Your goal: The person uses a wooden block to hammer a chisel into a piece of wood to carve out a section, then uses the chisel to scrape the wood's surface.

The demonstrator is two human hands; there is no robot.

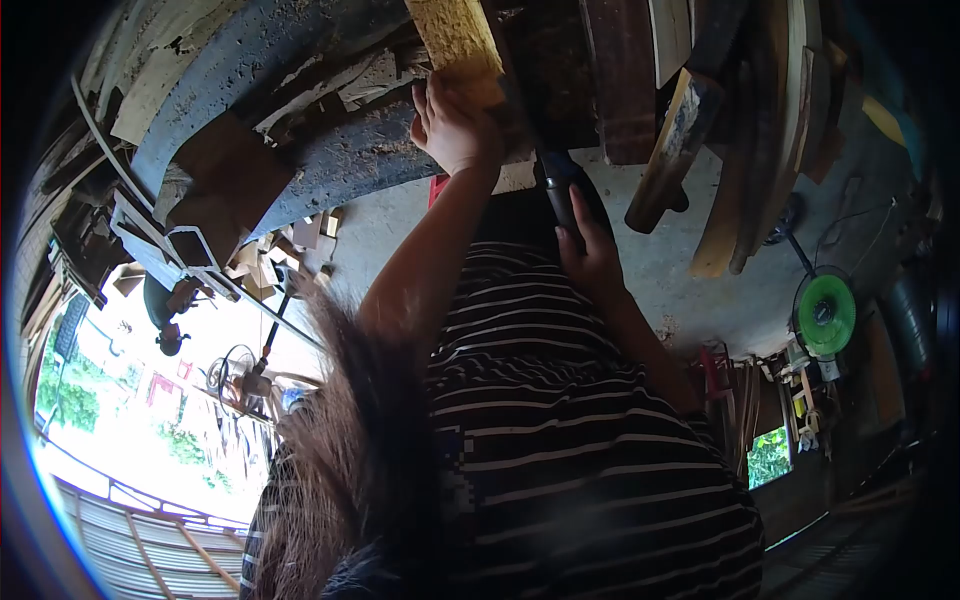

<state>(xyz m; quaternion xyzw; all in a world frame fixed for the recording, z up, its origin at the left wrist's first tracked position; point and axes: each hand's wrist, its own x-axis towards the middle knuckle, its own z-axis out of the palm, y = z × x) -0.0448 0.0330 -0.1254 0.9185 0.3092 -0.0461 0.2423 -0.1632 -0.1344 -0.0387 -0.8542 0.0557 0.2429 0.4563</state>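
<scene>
"Where was your left hand?"

"My left hand was against the near end of a yellowish wooden block, its fingers bent toward the block's left side. I couldn't tell whether it gripped the wood or only pressed on it."

"And the block itself?"

"It stretched from my hand away from me, out past the top edge of my view. Its far part was bright and rough-faced; the near end sat in shadow."

"What about the other hand?"

"My right hand was wrapped around the dark handle of a tool, close in front of my striped shirt. Beyond the handle the tool ran into dimness just right of the block, so I couldn't make out its working end."

"What lay around you?"

"To the left of the block was a long blue-grey bench surface, scattered with chips. On the right, several long timbers jutted toward me, well apart from my right hand. Below them spread the bare concrete floor, with wood offcuts heaped over to the left. A green fan stood off to the right, and another person was far off on the left."
</scene>
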